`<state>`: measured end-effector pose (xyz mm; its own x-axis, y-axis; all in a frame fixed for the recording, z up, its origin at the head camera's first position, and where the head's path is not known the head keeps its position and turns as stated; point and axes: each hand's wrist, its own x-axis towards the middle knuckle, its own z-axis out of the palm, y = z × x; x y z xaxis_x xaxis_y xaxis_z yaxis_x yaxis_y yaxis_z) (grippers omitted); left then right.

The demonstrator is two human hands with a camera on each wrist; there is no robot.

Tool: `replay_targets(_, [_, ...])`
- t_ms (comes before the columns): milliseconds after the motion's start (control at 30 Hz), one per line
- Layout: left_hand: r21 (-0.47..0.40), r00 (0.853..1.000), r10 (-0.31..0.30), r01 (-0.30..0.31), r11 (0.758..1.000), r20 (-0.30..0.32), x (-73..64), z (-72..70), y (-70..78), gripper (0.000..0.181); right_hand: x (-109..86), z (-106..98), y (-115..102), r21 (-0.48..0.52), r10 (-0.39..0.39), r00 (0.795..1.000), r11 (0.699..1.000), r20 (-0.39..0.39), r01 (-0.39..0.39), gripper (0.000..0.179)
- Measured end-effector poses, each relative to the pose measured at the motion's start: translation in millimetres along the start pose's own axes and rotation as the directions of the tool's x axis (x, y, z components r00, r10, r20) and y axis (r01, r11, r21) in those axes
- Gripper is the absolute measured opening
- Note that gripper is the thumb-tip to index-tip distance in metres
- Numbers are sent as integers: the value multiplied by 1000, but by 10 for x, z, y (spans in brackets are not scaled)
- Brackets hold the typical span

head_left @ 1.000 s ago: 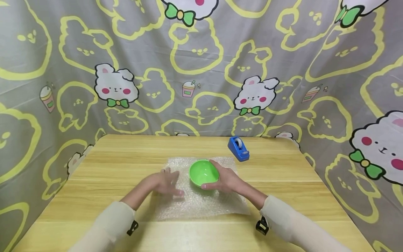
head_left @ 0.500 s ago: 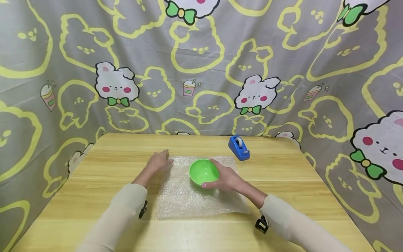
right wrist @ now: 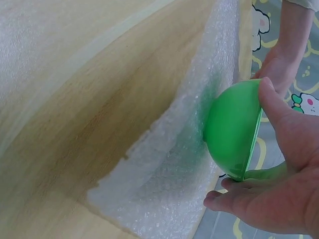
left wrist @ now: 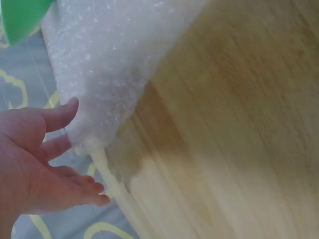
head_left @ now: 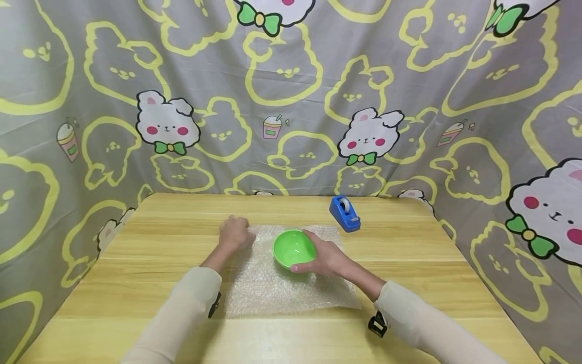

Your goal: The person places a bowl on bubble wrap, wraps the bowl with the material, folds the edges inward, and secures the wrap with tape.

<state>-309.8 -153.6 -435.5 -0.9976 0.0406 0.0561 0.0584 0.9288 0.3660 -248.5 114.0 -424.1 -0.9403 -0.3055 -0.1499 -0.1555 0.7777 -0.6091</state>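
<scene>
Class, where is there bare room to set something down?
The wooden table is bare right of the blue plastic tape dispenser, left of the left hand, and along the near side between the cream sleeves. Crowded: the clear bubble-wrap sheet, where the right hand grips the round green bowl.

the bowl (head_left: 291, 247) is showing bright green, the dispenser (head_left: 345, 216) blue, the wrap (head_left: 286, 293) a whitish, bubbly pattern, the table (head_left: 423, 283) yellowish wood grain and the sleeves (head_left: 418, 316) cream, while the grey curtain (head_left: 254, 114) is carrying yellow outlines (head_left: 284, 102) and white rabbits (head_left: 167, 119) with pink cheeks (head_left: 182, 131) and green bows (head_left: 161, 147).
</scene>
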Motion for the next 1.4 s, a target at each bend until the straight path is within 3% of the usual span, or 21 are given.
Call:
replay_targets(67, [-59,1000,-13,13,998,4,8,-31,6,17,-6,0,-6,0,0,1000,1000,5,0,111])
replay_targets(167, [-203,998,-16,29,979,62,19,-132,28,30,-12,-3,-17,-3,1,1000,1000,7,-1,112])
replay_targets(267, [-337,989,-2,53,940,151,-1,-278,73,34,-12,-11,-29,-12,3,1000,1000,5,-3,111])
replay_targets(433, [-461,970,17,100,882,244,-45,-461,159,22,-9,-12,-44,-28,9,1000,1000,5,-9,111])
replay_targets(700, [-602,945,43,172,780,326,-76,-508,362,15,-3,-12,-39,-44,8,1000,999,-1,-8,111])
replay_targets(833, [-608,948,75,137,782,310,-128,-502,486,15,0,-10,-49,-43,13,1000,999,6,-13,111])
replay_targets(1033, [-524,962,126,21,852,243,-206,-487,674,13,0,-16,-42,-31,12,1000,999,13,-12,110])
replay_targets(1133, [-484,965,140,-16,875,222,-238,-468,753,13,4,-13,-30,-29,8,1000,1000,16,-8,110])
replay_targets(1400, [-435,966,161,-59,898,203,-294,-388,841,12,10,-8,-9,-30,-18,1000,999,15,19,109])
